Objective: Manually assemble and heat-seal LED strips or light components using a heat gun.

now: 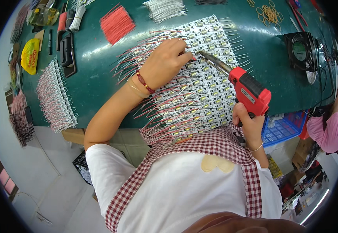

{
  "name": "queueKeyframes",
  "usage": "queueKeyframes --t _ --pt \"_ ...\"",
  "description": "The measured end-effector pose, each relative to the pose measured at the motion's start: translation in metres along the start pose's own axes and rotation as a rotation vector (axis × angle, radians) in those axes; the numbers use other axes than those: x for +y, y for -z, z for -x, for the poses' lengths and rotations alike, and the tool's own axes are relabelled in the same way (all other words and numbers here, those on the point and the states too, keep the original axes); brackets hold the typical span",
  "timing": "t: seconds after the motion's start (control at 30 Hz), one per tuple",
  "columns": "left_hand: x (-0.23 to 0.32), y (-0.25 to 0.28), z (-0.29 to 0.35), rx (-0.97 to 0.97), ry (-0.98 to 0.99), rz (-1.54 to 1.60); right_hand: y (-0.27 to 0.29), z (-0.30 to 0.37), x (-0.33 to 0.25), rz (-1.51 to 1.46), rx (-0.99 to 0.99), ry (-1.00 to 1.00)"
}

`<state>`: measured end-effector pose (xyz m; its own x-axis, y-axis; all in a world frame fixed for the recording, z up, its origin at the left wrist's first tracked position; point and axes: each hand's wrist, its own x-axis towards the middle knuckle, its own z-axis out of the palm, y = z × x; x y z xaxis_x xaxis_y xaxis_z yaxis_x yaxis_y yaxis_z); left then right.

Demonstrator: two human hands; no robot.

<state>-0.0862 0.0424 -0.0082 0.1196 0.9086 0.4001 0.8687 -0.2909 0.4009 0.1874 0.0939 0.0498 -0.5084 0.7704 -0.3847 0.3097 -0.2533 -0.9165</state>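
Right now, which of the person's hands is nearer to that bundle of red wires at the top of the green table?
Left. The left hand rests on the LED strip panel, just below and right of the red wire bundle. The right hand holds the red soldering gun, far lower right.

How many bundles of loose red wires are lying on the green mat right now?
1: the red wire bundle lies at the far side of the green mat, left of the left hand. More may sit outside the view.

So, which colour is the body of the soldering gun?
Red, with a black grip; the soldering gun shows in the head view.
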Motion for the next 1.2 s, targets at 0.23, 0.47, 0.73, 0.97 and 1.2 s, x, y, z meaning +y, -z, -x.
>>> queueKeyframes --t 0.23,0.47,0.73,0.97,1.2 --pt "-0.0001 -0.0017 -0.0012 -0.014 -0.018 -0.019 -0.0014 0.0013 0.0006 0.011 0.013 -0.005" --pt "0.0028 -0.0020 -0.0016 -0.025 0.001 -0.026 -0.0006 0.0018 0.0001 0.048 0.005 0.003" --pt "0.0043 -0.0012 -0.0026 -0.028 -0.004 -0.043 0.0006 0.0017 0.0014 -0.018 0.021 0.016" --pt "0.0050 -0.0004 0.0004 -0.040 -0.020 -0.080 0.0009 0.0024 0.0035 0.008 -0.001 -0.007" --pt "0.0037 -0.0016 0.0008 -0.018 -0.030 -0.061 -0.0002 0.0010 0.0057 0.106 -0.019 -0.018"
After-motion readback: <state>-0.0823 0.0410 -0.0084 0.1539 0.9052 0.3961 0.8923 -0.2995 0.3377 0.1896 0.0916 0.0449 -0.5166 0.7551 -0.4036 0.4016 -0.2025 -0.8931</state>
